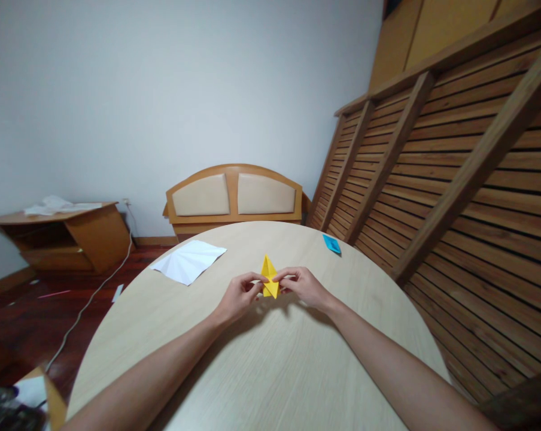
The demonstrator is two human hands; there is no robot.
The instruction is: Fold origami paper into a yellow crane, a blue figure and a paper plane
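Note:
A small folded piece of yellow paper (270,286) is held up over the middle of the round table, one point upward and another pointing down. My left hand (242,293) pinches its left side between thumb and fingers. On the right side, my right hand (304,286) grips the same paper with thumb and index finger. Both hands are just above the tabletop and cast shadows on it. The fingers partly cover the paper's side edges.
The pale round table (270,371) bears a creased white sheet (190,261) at the back left and a blue folded paper (331,243) at the back right. Wooden slats (432,173) lean on the right. A low cabinet (91,239) stands far left, near a cable.

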